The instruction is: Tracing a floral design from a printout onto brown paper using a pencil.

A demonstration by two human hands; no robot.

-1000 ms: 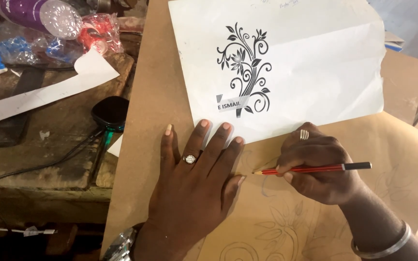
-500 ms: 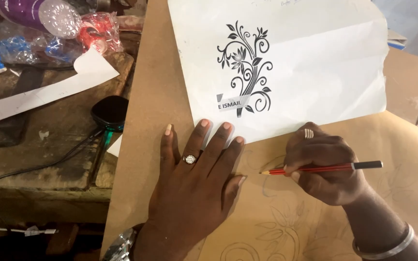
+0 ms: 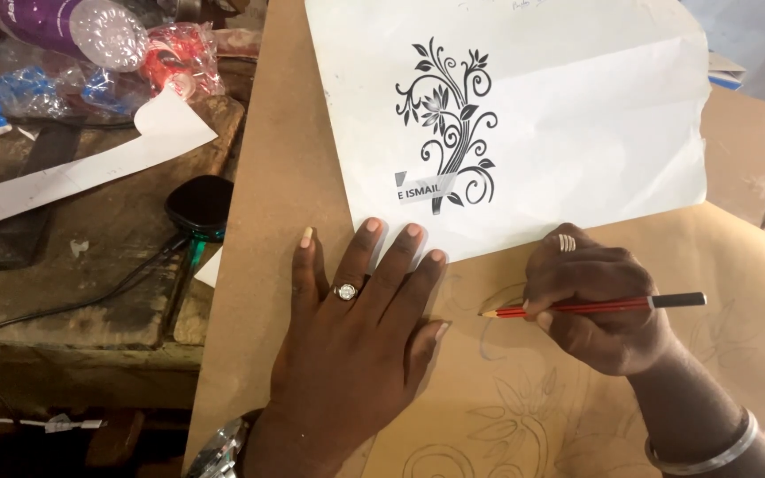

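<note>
pencil work on the tan brown paper sheet (image 3: 737,292) goes best with the sheet pinned flat: the left hand (image 3: 351,354) lies palm down, fingers (image 3: 363,257) spread, tips touching the near edge of the white paper sheet with the black floral print (image 3: 577,133), which sits just beyond as the pattern to copy. the right hand (image 3: 599,305) pinches the red pencil with a black end (image 3: 591,308) between thumb and fingers, its tip pointing left over a faint curved line. light, short strokes seem wise, with glances at the print to match its curls. faint leaf outlines (image 3: 506,425) lie nearer. clutter on the worn wooden table (image 3: 73,292) stays well apart, left.
</note>
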